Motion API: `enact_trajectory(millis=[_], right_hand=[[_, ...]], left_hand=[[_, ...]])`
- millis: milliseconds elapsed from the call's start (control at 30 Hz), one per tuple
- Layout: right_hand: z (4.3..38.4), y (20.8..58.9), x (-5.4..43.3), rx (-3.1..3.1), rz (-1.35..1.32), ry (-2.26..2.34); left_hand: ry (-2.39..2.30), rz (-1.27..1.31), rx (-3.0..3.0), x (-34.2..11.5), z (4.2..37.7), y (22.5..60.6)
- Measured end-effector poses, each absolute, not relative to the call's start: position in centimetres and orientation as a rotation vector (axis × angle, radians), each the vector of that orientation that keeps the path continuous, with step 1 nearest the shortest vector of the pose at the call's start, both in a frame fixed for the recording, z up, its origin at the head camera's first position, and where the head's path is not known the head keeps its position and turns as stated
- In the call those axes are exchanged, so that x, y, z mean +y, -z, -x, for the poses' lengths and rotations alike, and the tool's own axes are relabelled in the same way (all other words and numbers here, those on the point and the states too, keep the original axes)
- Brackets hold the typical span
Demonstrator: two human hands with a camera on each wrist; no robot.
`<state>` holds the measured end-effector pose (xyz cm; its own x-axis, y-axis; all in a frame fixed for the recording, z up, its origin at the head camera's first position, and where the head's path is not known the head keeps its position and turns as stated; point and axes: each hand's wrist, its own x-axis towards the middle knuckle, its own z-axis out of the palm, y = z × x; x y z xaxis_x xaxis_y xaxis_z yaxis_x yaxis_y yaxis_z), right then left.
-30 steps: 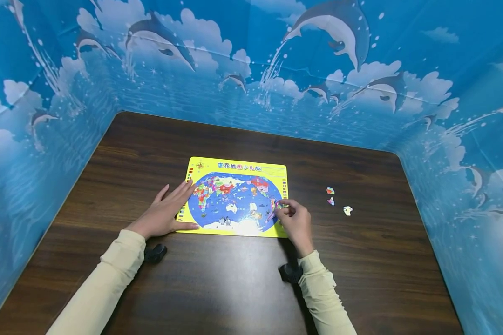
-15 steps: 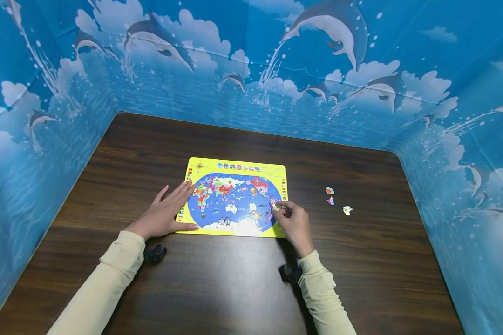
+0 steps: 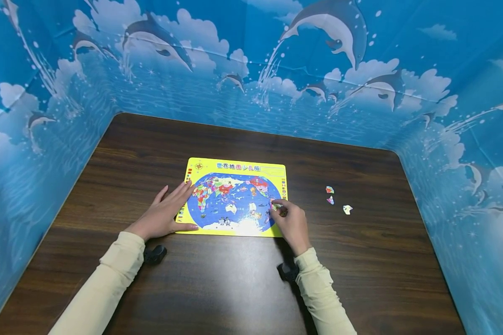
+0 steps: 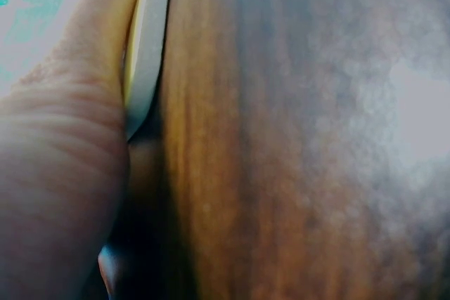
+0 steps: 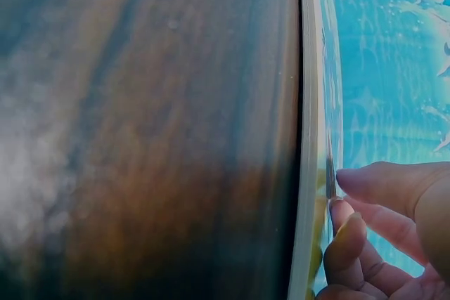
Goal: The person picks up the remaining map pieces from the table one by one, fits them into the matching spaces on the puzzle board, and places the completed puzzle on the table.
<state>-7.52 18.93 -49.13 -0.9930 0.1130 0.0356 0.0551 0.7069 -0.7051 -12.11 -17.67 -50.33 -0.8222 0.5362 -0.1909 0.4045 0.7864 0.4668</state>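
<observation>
A yellow-bordered world map puzzle board (image 3: 239, 200) lies flat on the table. My left hand (image 3: 167, 209) rests with fingers spread over the board's left edge, the thumb along its near left corner; the left wrist view shows the base of that hand (image 4: 63, 124) against the board's edge. At the map's right side, my right hand (image 3: 291, 223) pinches a small puzzle piece between thumb and index finger. In the right wrist view the piece (image 5: 331, 179) shows as a thin sliver between the fingertips, close to the board (image 5: 309, 138). Its picture is mostly hidden by the fingers.
Several small loose puzzle pieces lie right of the board: a red one (image 3: 329, 190), a pink and blue one (image 3: 330, 200) and a white one (image 3: 348, 210). The dark wooden table (image 3: 218, 284) is enclosed by a blue dolphin-print curtain (image 3: 251, 70).
My right hand has shifted slightly left over the map's right side, still pinching the puzzle piece. The left hand has stayed in place on the board.
</observation>
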Motion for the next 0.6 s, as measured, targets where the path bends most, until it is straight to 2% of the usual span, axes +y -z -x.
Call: enact_trajectory(millis=[600], right_hand=[[7.59,49.20,18.74,-2.826,0.067,-1.093]], left_hand=[[-0.608,-0.728,2.662,-17.67,12.08,50.30]])
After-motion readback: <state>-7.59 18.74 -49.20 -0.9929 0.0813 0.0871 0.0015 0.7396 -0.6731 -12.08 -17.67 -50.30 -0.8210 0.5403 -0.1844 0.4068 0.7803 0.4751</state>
